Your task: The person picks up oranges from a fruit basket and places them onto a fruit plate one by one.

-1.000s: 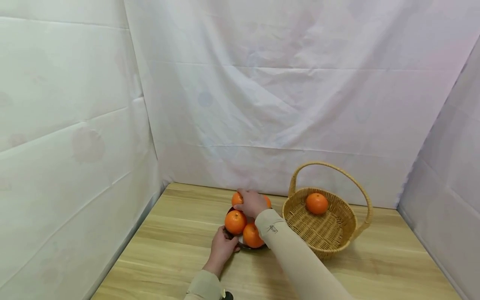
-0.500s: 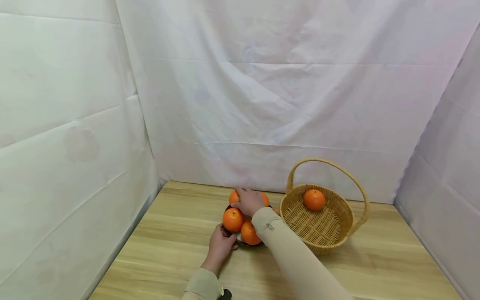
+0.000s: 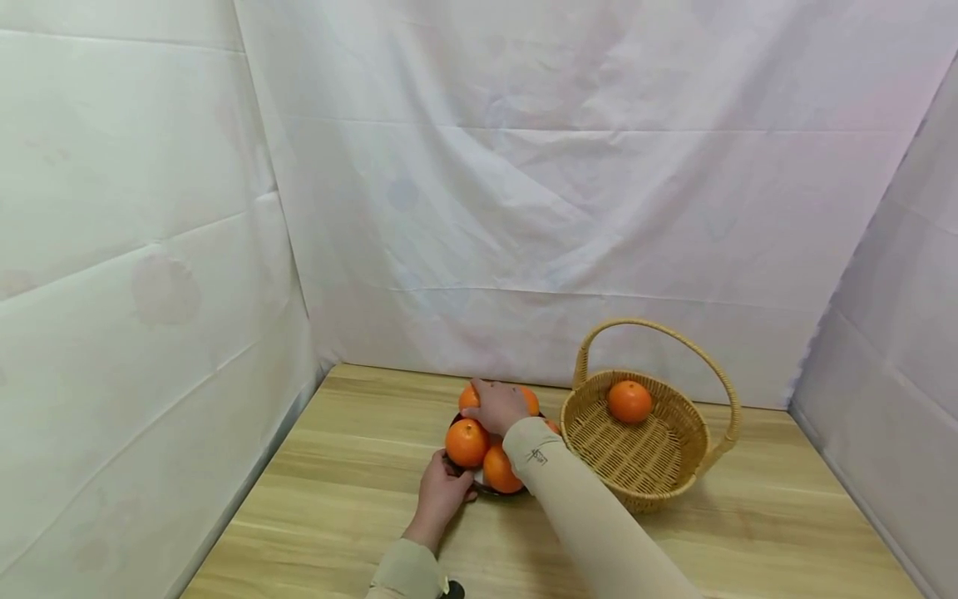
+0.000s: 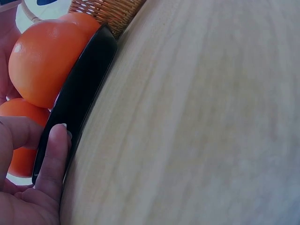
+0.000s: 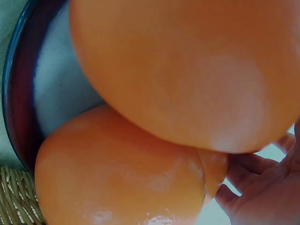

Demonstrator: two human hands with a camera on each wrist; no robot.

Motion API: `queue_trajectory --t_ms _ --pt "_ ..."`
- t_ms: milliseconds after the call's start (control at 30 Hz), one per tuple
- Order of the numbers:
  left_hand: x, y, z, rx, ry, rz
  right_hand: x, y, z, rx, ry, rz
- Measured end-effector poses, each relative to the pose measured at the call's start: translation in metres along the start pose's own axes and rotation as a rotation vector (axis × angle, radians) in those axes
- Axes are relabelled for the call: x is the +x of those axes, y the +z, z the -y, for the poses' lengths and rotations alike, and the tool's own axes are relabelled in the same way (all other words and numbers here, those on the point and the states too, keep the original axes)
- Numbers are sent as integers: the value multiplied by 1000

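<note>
A dark-rimmed plate (image 4: 86, 70) with a pale inside holds several oranges in the middle of the head view. My left hand (image 3: 441, 491) pinches its near left rim, with a finger lying along the black outer side in the left wrist view. My right hand (image 3: 501, 408) reaches over the fruit and grips the far-left orange (image 3: 468, 401), thumb on the near side and fingers over the top. Two nearer oranges, a left one (image 3: 467, 443) and a front one (image 3: 500, 470), sit by the left hand. The right hand and sleeve partly hide the other oranges.
A wicker basket (image 3: 699, 466) with a tall arched handle stands right beside the plate, one orange (image 3: 630, 402) inside it. White cloth (image 3: 524, 208) hangs behind and on both sides of the wooden table (image 3: 337, 491). A small black object (image 3: 453, 590) shows at the left cuff.
The head view shifts slightly. Both hands stay at the plate and the far-left orange, with almost no movement; the basket and its orange stay put.
</note>
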State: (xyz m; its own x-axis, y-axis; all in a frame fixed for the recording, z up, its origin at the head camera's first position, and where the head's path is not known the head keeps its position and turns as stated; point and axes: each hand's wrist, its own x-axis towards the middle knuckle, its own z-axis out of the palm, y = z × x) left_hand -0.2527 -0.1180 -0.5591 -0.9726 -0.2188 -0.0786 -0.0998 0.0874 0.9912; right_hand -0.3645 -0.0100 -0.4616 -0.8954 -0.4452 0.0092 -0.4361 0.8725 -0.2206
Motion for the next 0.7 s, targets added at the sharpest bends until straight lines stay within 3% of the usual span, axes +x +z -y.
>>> queue_trajectory --t_ms 433,700 --pt "-1 0 -1 -15 -6 4 -1 1 0 -13 -2 28" --pt "-1 -1 -2 -23 4 15 4 13 -4 -84 6 51"
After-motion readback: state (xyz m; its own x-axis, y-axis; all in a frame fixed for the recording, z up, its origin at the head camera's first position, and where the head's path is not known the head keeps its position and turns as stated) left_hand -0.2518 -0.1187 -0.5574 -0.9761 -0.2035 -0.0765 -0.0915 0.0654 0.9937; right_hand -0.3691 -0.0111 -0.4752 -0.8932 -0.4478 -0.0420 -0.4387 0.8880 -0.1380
